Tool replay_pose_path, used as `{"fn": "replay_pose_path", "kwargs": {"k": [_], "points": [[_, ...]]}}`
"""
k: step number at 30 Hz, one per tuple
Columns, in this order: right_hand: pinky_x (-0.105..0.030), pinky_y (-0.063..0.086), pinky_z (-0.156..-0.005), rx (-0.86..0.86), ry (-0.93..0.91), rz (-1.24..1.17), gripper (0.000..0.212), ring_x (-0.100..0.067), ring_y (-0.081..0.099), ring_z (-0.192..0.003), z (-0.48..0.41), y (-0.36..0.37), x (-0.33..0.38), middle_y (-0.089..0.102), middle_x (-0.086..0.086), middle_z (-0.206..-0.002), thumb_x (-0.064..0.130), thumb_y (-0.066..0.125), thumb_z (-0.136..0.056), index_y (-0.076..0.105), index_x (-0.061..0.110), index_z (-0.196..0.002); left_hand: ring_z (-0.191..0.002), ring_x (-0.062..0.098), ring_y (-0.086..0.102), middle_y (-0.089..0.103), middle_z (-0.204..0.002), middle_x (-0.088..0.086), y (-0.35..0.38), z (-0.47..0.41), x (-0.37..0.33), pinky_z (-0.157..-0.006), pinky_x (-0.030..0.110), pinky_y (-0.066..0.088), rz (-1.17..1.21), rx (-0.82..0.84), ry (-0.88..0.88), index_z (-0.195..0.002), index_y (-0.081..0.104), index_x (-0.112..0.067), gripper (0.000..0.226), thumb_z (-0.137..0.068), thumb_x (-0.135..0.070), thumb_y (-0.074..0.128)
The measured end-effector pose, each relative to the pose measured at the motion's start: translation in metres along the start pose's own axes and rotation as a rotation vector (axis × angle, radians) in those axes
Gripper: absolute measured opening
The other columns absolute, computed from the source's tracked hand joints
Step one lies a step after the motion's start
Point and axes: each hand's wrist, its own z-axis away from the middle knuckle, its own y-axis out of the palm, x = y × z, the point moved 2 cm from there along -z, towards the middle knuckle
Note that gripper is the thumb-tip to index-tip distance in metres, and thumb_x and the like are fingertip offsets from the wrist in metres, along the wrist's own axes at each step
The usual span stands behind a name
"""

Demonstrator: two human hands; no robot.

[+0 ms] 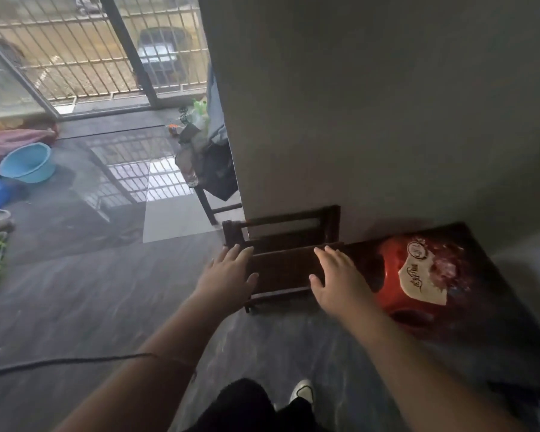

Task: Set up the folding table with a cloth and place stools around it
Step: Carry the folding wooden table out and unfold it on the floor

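Barely begun: your left hand and right hand, spread open and empty, hover at the folded wooden frame leaning against the wall. Nothing appears set up yet; the red stool waits just beside it.

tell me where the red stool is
In the head view the red stool sits low on the right by the wall, just right of the right hand and the dark wooden frame.
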Motion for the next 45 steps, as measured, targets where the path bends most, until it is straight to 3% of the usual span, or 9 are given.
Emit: {"fn": "replay_pose_path", "kwargs": {"k": [8,17,26,30,40,45], "points": [[-0.040,0.028,-0.118,0.057,0.055,-0.009,0.061,-0.023,0.023,-0.149,-0.156,0.035,-0.039,0.029,-0.006,-0.161,0.028,0.054,-0.096,0.034,0.016,-0.153,-0.151,0.028,0.018,0.026,-0.162,0.002,0.024,-0.150,0.011,-0.120,0.048,0.025,0.034,0.056,-0.008,-0.152,0.028,-0.028,0.059,-0.097,-0.040,0.045],[-0.038,0.026,-0.120,0.127,0.061,-0.016,0.060,-0.022,0.025,-0.148,-0.277,0.121,-0.095,0.034,-0.005,-0.159,0.022,0.053,-0.096,0.034,0.017,-0.153,-0.152,0.026,0.016,0.026,-0.163,0.003,0.111,-0.270,0.027,-0.121,0.042,0.021,0.087,0.106,-0.050,-0.154,0.028,-0.022,0.060,-0.098,-0.031,0.045],[-0.044,0.039,-0.111,-0.104,-0.160,0.128,0.053,-0.028,0.046,-0.133,-0.381,0.223,-0.162,0.054,-0.005,-0.140,0.015,0.062,-0.087,0.053,0.015,-0.139,-0.153,0.025,0.006,0.018,-0.165,0.003,0.217,-0.366,0.042,-0.122,0.040,0.012,0.025,-0.056,-0.007,-0.157,0.021,-0.021,0.069,-0.094,-0.024,0.048],[-0.049,0.039,-0.109,-0.188,-0.203,0.195,0.052,-0.030,0.051,-0.126,-0.402,0.260,-0.180,0.059,-0.007,-0.131,0.014,0.066,-0.080,0.059,0.014,-0.131,-0.152,0.027,0.011,0.025,-0.163,0.004,0.251,-0.389,0.052,-0.123,0.040,0.013,-0.032,-0.122,0.040,-0.155,0.026,-0.018,0.068,-0.092,-0.023,0.051],[-0.052,0.032,-0.112,-0.286,-0.207,0.302,0.057,-0.032,0.044,-0.132,-0.406,0.280,-0.180,0.055,-0.009,-0.137,0.006,0.059,-0.079,0.054,0.013,-0.135,-0.151,0.028,0.016,0.030,-0.160,0.004,0.270,-0.398,0.066,-0.123,0.048,0.016,-0.097,-0.183,0.055,-0.154,0.028,-0.019,0.069,-0.089,-0.023,0.052],[-0.051,0.036,-0.107,-0.303,-0.177,0.337,0.041,-0.034,0.050,-0.117,-0.402,0.272,-0.172,0.063,-0.009,-0.120,0.006,0.053,-0.083,0.060,0.013,-0.122,-0.152,0.030,0.012,0.026,-0.162,0.006,0.266,-0.390,0.070,-0.124,0.047,0.011,-0.108,-0.168,0.047,-0.155,0.023,-0.018,0.072,-0.091,-0.020,0.055]]}}
